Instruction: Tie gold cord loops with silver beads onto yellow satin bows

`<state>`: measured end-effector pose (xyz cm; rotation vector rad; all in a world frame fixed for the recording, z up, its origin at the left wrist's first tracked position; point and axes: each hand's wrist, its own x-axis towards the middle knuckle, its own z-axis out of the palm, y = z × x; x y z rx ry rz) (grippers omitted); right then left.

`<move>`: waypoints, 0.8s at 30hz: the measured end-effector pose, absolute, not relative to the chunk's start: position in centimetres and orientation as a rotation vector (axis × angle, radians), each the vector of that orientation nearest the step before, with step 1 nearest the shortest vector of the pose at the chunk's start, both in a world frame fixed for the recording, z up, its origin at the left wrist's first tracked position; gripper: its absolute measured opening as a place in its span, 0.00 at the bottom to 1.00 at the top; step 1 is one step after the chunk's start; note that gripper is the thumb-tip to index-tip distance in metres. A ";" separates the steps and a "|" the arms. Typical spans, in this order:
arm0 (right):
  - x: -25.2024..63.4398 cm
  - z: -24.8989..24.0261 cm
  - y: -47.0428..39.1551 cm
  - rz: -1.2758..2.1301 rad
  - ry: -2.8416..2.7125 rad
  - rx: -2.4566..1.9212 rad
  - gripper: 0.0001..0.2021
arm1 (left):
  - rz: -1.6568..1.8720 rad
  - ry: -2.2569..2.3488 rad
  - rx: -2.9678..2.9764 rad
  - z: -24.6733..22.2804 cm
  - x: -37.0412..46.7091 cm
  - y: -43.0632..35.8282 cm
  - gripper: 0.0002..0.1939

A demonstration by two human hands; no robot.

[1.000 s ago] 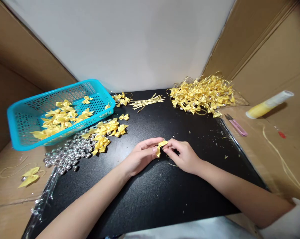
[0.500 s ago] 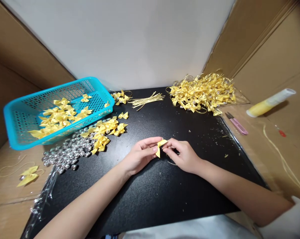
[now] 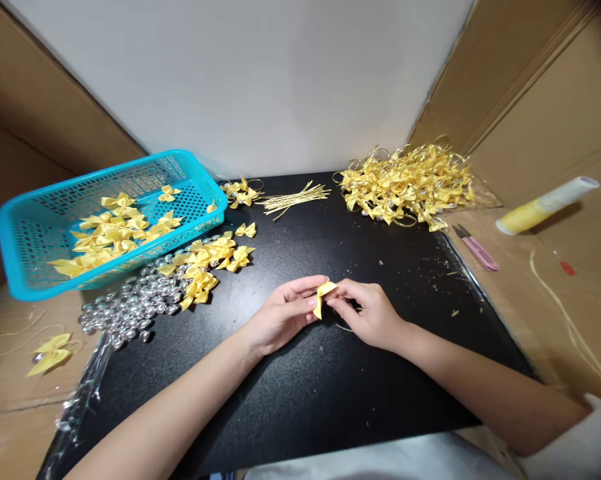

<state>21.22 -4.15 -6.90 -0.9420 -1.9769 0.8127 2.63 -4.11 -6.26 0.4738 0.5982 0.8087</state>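
A yellow ribbon bow is pinched between the thumb and fingers of my left hand, above the middle of the black table. From the other side, my right hand has its thumb and index finger closed at the bow's right edge. A thin cord shows just under the right fingers; most of it is hidden by the hand. Left of my hands lie loose yellow bows beside a heap of silver beads.
A turquoise basket holding yellow bows stands at the left. Cut gold cords lie at the back, near a pile of finished-looking bows with cord loops. Pink-handled snips and a tube lie at the right.
The bow has turned slightly between my fingers. Both hands stay in nearly the same place, and the view has shifted a little.
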 end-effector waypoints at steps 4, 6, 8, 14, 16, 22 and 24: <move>21.3 -6.9 -4.3 0.785 -1.967 -0.952 0.06 | 0.833 0.616 0.480 -6.3 2.7 -4.1 0.15; 21.3 -6.9 -4.3 0.776 -1.965 -0.951 0.06 | 0.842 0.622 0.482 -6.3 2.6 -4.1 0.15; 21.3 -7.0 -4.4 0.775 -1.961 -0.954 0.06 | 0.842 0.623 0.487 -6.3 2.6 -4.1 0.15; 21.2 -7.0 -4.3 0.782 -1.947 -0.952 0.05 | 0.827 0.626 0.496 -6.5 2.5 -4.2 0.15; 21.2 -7.0 -4.3 0.783 -1.950 -0.950 0.05 | 0.826 0.623 0.496 -6.4 2.5 -4.2 0.15; 21.2 -6.9 -4.3 0.793 -1.953 -0.954 0.05 | 0.826 0.631 0.491 -6.2 2.5 -4.2 0.15; 21.2 -6.9 -4.3 0.792 -1.953 -0.956 0.05 | 0.825 0.629 0.493 -6.2 2.5 -4.2 0.15</move>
